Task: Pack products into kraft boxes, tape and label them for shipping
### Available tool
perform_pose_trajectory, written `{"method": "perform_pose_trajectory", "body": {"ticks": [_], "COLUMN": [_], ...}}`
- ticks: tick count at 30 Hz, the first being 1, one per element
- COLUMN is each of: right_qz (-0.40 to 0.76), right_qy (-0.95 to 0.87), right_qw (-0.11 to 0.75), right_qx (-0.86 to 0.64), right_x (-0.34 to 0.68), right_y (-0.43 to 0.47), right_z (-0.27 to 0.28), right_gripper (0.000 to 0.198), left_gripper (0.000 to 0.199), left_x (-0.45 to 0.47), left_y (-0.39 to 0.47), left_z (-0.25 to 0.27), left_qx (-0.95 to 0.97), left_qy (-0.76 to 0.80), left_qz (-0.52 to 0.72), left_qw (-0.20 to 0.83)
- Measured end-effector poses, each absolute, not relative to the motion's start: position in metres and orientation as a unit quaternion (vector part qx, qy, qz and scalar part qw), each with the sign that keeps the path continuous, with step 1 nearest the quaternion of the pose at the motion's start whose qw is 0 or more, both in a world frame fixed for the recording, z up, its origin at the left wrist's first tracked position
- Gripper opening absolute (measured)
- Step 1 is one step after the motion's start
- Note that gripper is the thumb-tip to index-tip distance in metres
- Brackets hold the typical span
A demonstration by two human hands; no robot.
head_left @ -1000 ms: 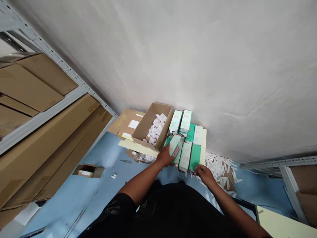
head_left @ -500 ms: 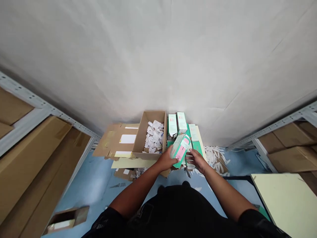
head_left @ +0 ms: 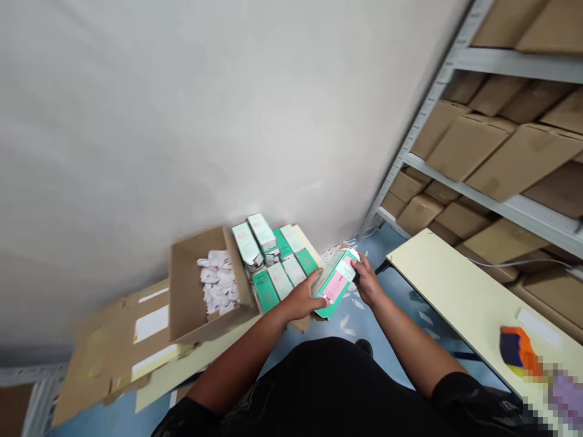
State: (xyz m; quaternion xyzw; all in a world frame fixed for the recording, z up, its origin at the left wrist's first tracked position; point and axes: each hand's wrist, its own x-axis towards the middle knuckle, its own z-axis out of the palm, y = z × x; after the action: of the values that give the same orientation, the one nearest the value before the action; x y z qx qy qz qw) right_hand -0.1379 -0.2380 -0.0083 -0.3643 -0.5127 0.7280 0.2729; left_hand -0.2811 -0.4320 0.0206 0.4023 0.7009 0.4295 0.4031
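Between my two hands is a small green and white carton (head_left: 339, 280) with a pink panel, tilted, held above the floor. My left hand (head_left: 306, 298) grips its lower left side, thumb on the front. At its upper right end my right hand (head_left: 365, 278) is closed on it, thumb over the pink panel. Left of my hands, several similar green and white cartons (head_left: 280, 280) lie side by side, with two more (head_left: 262, 232) at the back. An open cardboard box (head_left: 194, 267) beside them contains crumpled white paper pieces (head_left: 218, 282).
Flattened cardboard (head_left: 107, 346) lies at the left. A pale yellow table (head_left: 460, 291) stands to my right, with an orange and purple object (head_left: 519, 349) on it. Metal shelving (head_left: 510, 200) full of brown boxes rises behind. White scraps (head_left: 348, 321) litter the blue floor.
My view has turned right, bringing the shelving and table in. The carton has moved right, away from the other cartons. My right hand, earlier open beside it, now grips it.
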Motion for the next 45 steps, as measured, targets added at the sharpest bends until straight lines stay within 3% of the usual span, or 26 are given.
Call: {"method": "perform_pose_trajectory", "body": {"ticks": [7,11,18,22,26,28,31,34,37,40,42,45], "right_qz": [0.633,0.638,0.702,0.582,0.458,0.414,0.39,0.365,0.37,0.43,0.459,0.47], "right_qy": [-0.598,-0.585,-0.577,-0.685,-0.752,-0.781,-0.771,-0.708,-0.591,-0.432,-0.359,-0.345], "right_qw": [0.278,0.268,0.189,0.117,0.146,0.141,0.113,0.166,0.243,0.34,0.396,0.426], "right_qx": [-0.405,-0.423,-0.371,-0.423,-0.451,-0.446,-0.491,-0.581,-0.674,-0.716,-0.709,-0.692], "right_x": [-0.004,0.078,0.191,0.222,0.223,0.215,0.198,0.188,0.186,0.189,0.191,0.195], "right_y": [-0.126,-0.058,0.033,0.05,0.056,0.061,0.074,0.09,0.101,0.105,0.107,0.108], "right_z": [-0.01,-0.02,-0.04,-0.052,-0.053,-0.052,-0.054,-0.061,-0.071,-0.084,-0.092,-0.104], "right_gripper": [0.041,0.032,0.08,0.076,0.096,0.095,0.071,0.061,0.056,0.052,0.052,0.053], "left_gripper": [0.11,0.105,0.097,0.1,0.094,0.09,0.084,0.084,0.078,0.059,0.058,0.08], "left_x": [-0.213,-0.161,-0.099,-0.078,-0.06,-0.05,-0.037,-0.032,-0.039,-0.047,-0.045,-0.028], "left_y": [-0.304,-0.217,-0.083,-0.015,0.049,0.079,0.119,0.149,0.163,0.168,0.17,0.178], "left_z": [0.031,0.035,0.04,0.035,0.026,0.023,0.024,0.034,0.04,0.021,-0.005,-0.045], "left_qx": [0.496,0.543,0.67,0.724,0.768,0.8,0.837,0.871,0.906,0.847,0.753,0.629], "left_qy": [0.667,0.623,0.564,0.558,0.496,0.446,0.383,0.338,0.285,0.353,0.449,0.494], "left_qz": [0.324,0.31,0.201,0.046,-0.022,-0.057,-0.111,-0.057,0.102,0.284,0.327,0.211], "left_qw": [0.452,0.47,0.44,0.402,0.404,0.396,0.375,0.352,0.296,0.278,0.352,0.561]}}
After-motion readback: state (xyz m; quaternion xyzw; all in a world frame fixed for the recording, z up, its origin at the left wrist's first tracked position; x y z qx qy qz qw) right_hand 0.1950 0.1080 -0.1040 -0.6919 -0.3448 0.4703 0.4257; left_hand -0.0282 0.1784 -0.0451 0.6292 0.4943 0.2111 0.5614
